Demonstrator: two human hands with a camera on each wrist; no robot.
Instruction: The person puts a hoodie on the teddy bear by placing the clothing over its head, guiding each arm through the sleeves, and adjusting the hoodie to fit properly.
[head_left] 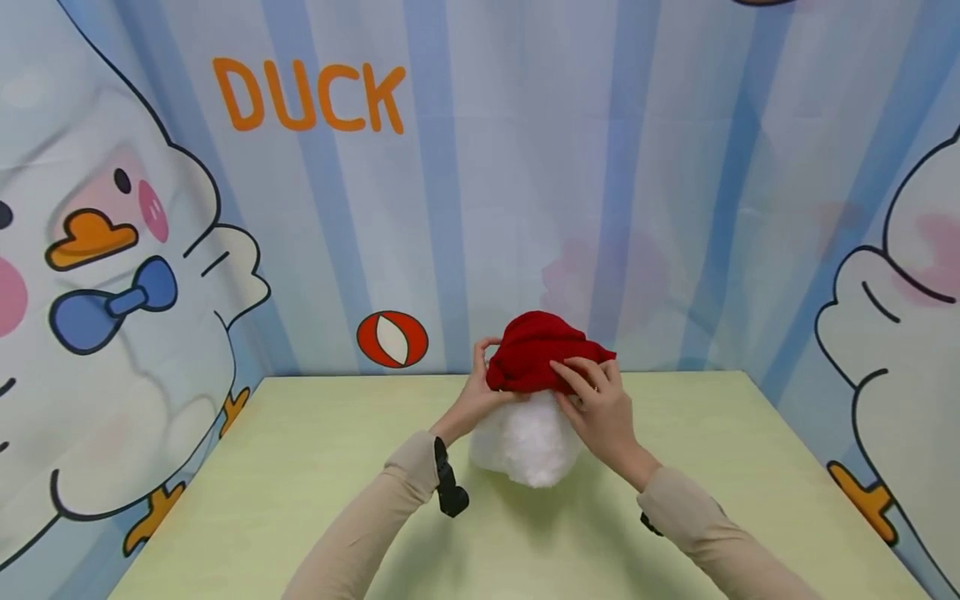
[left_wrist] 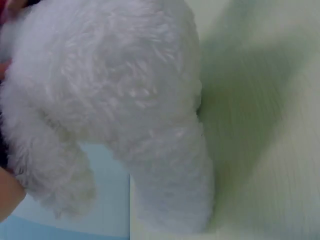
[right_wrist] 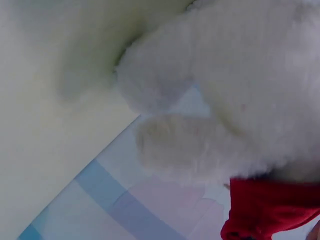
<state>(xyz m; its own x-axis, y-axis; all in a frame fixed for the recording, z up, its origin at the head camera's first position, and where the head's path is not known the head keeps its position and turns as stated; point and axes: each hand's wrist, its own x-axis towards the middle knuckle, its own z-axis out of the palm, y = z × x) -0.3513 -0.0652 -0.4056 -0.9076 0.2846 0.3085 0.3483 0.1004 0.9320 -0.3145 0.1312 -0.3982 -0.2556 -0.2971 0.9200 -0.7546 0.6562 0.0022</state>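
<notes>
A white fluffy plush toy (head_left: 536,442) sits on the table, its top covered by a red cloth (head_left: 540,354). My left hand (head_left: 480,396) holds the left side of the cloth, thumb in front along the lower edge. On the right, my right hand (head_left: 603,408) pinches the cloth near its lower edge. White plush limbs (left_wrist: 172,185) fill much of the left wrist view, with a bit of the hand at the left edge. In the right wrist view the red cloth (right_wrist: 270,205) lies against the plush body (right_wrist: 260,75). The toy's head is hidden.
The pale green table (head_left: 300,467) extends around the toy. A blue striped curtain (head_left: 517,167) with printed ducks and the word DUCK hangs directly behind the table's back edge and along both sides.
</notes>
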